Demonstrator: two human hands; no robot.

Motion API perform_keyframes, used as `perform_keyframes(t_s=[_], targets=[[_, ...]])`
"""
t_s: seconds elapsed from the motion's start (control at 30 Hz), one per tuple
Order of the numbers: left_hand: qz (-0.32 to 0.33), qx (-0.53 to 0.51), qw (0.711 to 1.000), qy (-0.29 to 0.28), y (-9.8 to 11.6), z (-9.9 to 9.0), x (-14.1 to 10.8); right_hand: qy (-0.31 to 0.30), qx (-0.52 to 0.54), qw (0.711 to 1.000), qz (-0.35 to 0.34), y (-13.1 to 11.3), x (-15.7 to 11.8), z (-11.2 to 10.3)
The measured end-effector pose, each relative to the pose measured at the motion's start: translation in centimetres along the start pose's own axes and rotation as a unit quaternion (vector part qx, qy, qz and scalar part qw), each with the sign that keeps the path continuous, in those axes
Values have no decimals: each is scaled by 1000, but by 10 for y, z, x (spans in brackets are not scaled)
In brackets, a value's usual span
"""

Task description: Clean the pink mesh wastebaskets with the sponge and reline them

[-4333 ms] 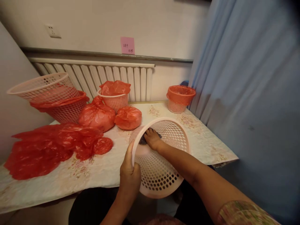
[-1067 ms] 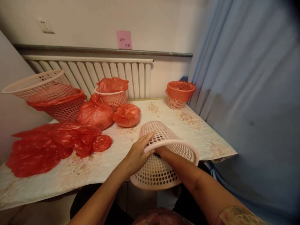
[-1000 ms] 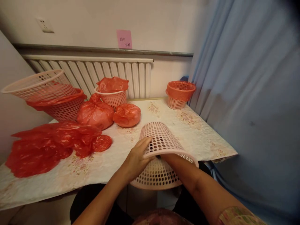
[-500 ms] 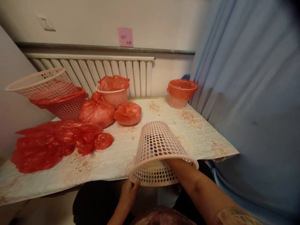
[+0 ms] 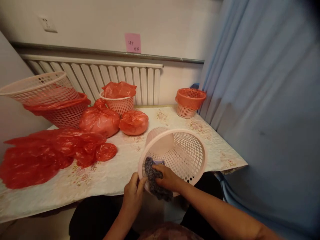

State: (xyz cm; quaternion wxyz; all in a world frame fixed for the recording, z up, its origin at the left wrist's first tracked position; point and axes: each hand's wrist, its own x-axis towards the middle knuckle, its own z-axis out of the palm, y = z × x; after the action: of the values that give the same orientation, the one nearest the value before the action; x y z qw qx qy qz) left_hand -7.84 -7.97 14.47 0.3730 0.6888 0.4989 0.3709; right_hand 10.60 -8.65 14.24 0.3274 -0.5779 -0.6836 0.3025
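1. Two hands are engaged at one basket [image 5: 184,144]; wiping with a cloth [image 5: 153,175] is judged to be the step in hand.
2. Basket is held tilted, mouth toward the person. Base end is over the table [image 5: 113,178]; lower rim is carried past the table's front edge. Whether weight is borne by the table cannot be told.
3. Rim is pinched at its lower left by the left hand [image 5: 133,190], between thumb and fingers.
4. Cloth is gripped, bunched, by the right hand [image 5: 168,176] just beside that pinch; it is draped over the lower-left rim, partly inside, partly hanging out.
5. For an even wipe, cloth is best folded round the rim so both faces are rubbed together.
6. Pinch should be firm, since the mouth could be swung by hard rubbing.
7. Loose cloth is best gathered up, lest it be snagged in the mesh.
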Motion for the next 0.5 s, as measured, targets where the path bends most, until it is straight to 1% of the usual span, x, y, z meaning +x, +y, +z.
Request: perform_keyframes(t_s=[0.07, 0.1, 0.2, 0.27, 0.4, 0.5], targets=[[16, 5, 1000, -2, 9, 2, 5, 18, -30, 999, -30, -5, -8, 0], [26, 10, 1000, -4, 12, 3, 7, 27, -46, 998, -35, -7, -9, 1], [49, 27, 998, -7, 18, 4, 15, 49, -81, 995, -21, -10, -4, 4], [55, 34, 998, -10, 19, 1, 20, 51, -116, 992, -9, -8, 3, 7], [50, 40, 998, -13, 21, -6, 27, 22, -214, 976, 9, 7, 21, 6], [63, 49, 996, -35, 29, -9, 27, 9, -241, 970, 43, 26, 39, -6]])
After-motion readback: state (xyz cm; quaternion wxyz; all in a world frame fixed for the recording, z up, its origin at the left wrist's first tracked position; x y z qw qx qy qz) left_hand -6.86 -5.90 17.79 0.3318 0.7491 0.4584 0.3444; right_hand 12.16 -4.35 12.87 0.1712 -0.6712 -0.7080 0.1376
